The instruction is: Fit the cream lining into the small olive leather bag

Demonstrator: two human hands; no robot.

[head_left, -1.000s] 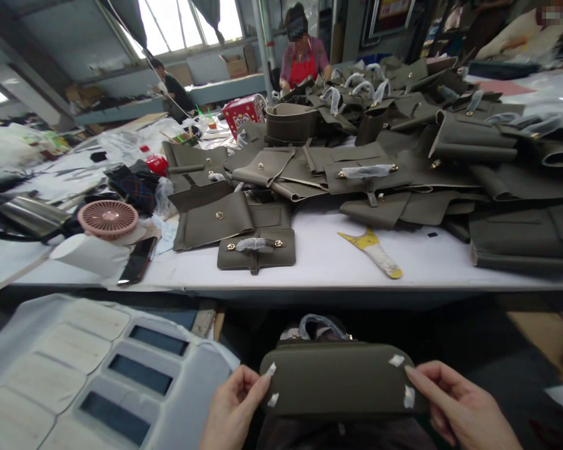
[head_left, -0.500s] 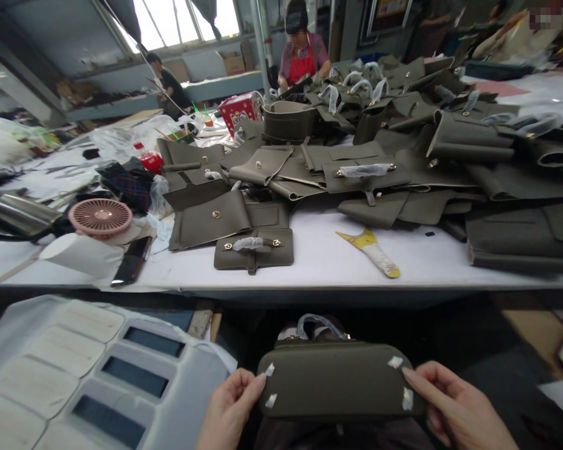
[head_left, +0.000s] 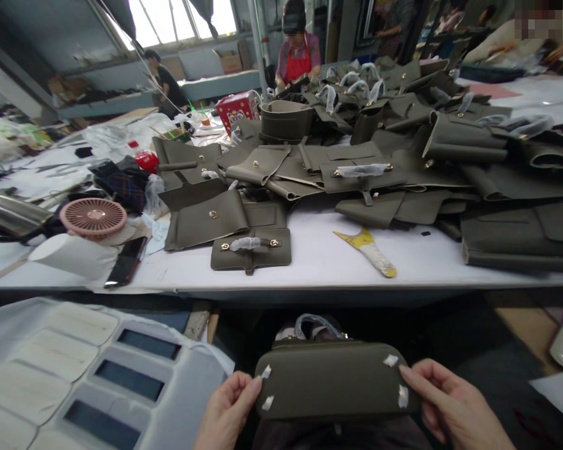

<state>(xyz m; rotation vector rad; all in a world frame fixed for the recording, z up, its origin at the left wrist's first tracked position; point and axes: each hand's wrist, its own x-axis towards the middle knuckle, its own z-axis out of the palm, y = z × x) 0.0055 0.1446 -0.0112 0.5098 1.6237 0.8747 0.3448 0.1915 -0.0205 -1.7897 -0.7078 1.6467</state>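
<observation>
A dark olive handbag (head_left: 331,381) lies over my lap below the table edge, its base facing up with a small whitish patch near each corner. Its handle (head_left: 321,322), wrapped in clear plastic, shows behind the far edge. My left hand (head_left: 232,403) pinches the bag's left end between thumb and fingers. At the right end, my right hand (head_left: 448,400) grips the bag the same way, thumb on top by the upper corner patch. The undersides of both grips are hidden.
Many olive bag pieces (head_left: 361,150) are heaped on the white table (head_left: 309,256). A yellow-and-white flat tool (head_left: 368,250), a phone (head_left: 126,262) and a pink fan (head_left: 94,217) lie near its front. Pale panels (head_left: 51,353) sit at lower left. A co-worker in a red apron (head_left: 297,62) works behind.
Both hands keep their hold on the bag's ends, and the bag looks almost the same. The whole view has shifted slightly, with things appearing a little further left.
</observation>
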